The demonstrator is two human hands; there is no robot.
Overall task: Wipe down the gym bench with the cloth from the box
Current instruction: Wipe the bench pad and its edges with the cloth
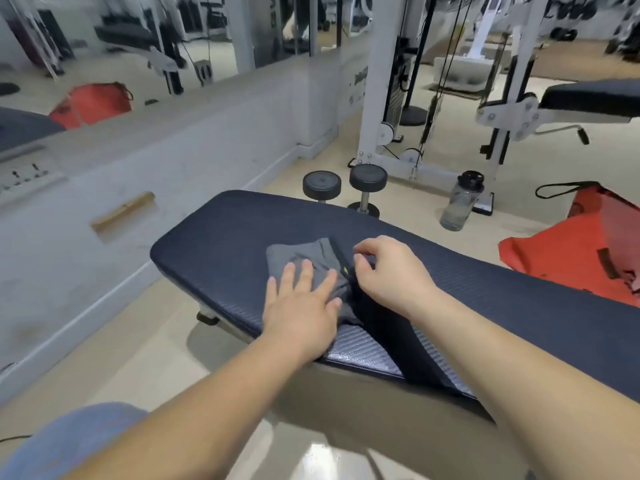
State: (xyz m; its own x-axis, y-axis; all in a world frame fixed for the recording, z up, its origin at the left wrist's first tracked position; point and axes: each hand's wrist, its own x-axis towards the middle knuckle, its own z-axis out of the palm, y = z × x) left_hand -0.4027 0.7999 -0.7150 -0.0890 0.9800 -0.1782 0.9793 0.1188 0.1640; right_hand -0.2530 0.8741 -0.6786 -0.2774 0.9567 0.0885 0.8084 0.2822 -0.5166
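While both hands are settling the cloth (301, 254) on the bench (214, 237), wiping is only just getting going.

Left hand (303, 308) is lying flat with fingers spread, pressing the cloth's near part into the pad and gripping nothing. Beyond its fingertips the grey cloth is sitting near the bench's left end. It is folded into a rough block, and its longer side seems to be running across the pad, from far edge to near edge, while the bench's long axis stretches off rightward. Just right of that palm, the right hand (391, 271) is curling thumb and forefinger, apparently pinching the cloth's right edge by a small yellow tag (346, 270). Fetching the cloth looks done. No wiped streak is showing, so I judge that the whole pad right of the grip is still waiting.
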